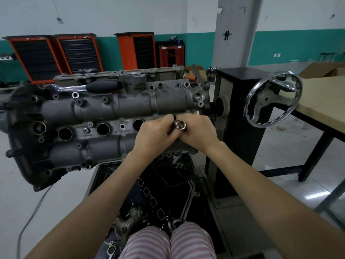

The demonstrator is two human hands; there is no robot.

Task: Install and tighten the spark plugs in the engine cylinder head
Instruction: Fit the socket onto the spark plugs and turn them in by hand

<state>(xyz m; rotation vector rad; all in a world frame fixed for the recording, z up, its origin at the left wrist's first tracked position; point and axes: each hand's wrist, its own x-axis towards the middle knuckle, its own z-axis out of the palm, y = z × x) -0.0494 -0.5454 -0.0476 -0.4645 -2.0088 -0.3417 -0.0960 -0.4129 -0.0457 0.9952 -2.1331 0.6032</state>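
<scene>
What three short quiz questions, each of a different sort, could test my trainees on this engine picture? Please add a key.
1. True or false: the ratchet wrench is in the person's right hand.
2. Multiple choice: the open end of the socket faces (A) the camera, (B) down into the cylinder head, (C) the handwheel.
3. Fill in: left of the left hand, ___ spark plug wells stand fully in view.

Key: 1 false, it lies on top of the engine, behind the hands; 2 A; 3 two, with a third partly hidden by the hand.
</scene>
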